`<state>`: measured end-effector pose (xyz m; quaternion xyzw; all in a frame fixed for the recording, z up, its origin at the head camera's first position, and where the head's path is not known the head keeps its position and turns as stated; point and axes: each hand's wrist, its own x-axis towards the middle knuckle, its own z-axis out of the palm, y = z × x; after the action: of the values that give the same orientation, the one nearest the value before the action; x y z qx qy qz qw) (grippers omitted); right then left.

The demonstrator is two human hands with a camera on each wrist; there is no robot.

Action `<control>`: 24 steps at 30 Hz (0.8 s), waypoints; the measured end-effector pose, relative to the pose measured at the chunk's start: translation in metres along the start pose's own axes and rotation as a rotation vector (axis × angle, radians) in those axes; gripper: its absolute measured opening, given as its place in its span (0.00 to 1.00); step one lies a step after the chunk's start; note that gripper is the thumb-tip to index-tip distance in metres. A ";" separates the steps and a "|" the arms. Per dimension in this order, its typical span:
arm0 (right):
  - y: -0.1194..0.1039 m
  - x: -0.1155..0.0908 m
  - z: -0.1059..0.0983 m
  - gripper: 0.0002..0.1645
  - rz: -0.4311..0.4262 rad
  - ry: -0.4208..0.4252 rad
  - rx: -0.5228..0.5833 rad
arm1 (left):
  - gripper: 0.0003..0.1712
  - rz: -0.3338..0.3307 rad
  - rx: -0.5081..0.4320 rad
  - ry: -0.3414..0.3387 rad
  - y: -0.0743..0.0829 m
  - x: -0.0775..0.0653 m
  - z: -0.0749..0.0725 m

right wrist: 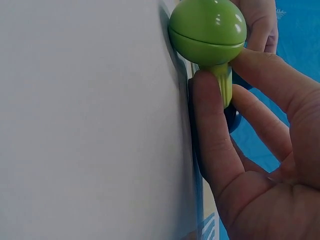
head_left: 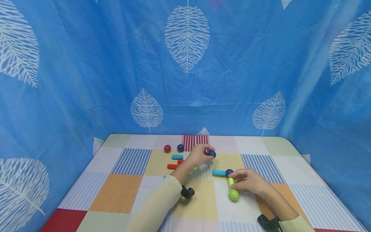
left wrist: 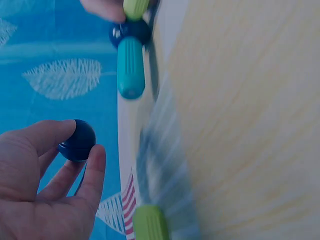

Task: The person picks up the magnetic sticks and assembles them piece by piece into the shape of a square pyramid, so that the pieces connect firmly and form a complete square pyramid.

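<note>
My left hand [head_left: 200, 155] pinches a dark blue ball [left wrist: 79, 140] between thumb and fingertips, above the far middle of the table. On the right, my right hand [head_left: 251, 182] holds a yellow-green stick [head_left: 231, 182] between thumb and fingers. That stick joins a green ball [head_left: 233, 195] at its near end and a second dark blue ball [head_left: 229, 173] at its far end. From this blue ball a light blue stick [head_left: 219, 173] points left, forming a corner. In the right wrist view the green ball [right wrist: 207, 31] shows a seam around its middle.
Behind the left forearm lie a red ball [head_left: 167, 148], another dark blue ball [head_left: 180, 148], a light blue stick [head_left: 177, 157] and red sticks [head_left: 173, 166]. A green stick [left wrist: 150, 223] lies below the left hand. Blue leaf-patterned cloth [head_left: 220, 96] encloses the checkered table [head_left: 121, 193].
</note>
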<state>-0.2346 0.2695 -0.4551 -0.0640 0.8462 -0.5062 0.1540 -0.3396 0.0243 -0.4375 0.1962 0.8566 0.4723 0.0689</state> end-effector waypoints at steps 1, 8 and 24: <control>0.000 0.000 0.000 0.27 0.001 -0.001 -0.001 | 0.18 0.002 -0.008 -0.006 0.001 -0.003 0.001; -0.001 0.000 0.001 0.28 0.026 0.008 -0.015 | 0.19 0.022 -0.060 -0.038 0.003 -0.025 0.003; -0.001 -0.001 0.001 0.28 0.029 0.017 -0.013 | 0.15 -0.030 -0.070 -0.046 -0.009 -0.055 0.000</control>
<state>-0.2334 0.2684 -0.4546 -0.0484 0.8516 -0.4988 0.1538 -0.2919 -0.0023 -0.4484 0.1919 0.8404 0.4964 0.1026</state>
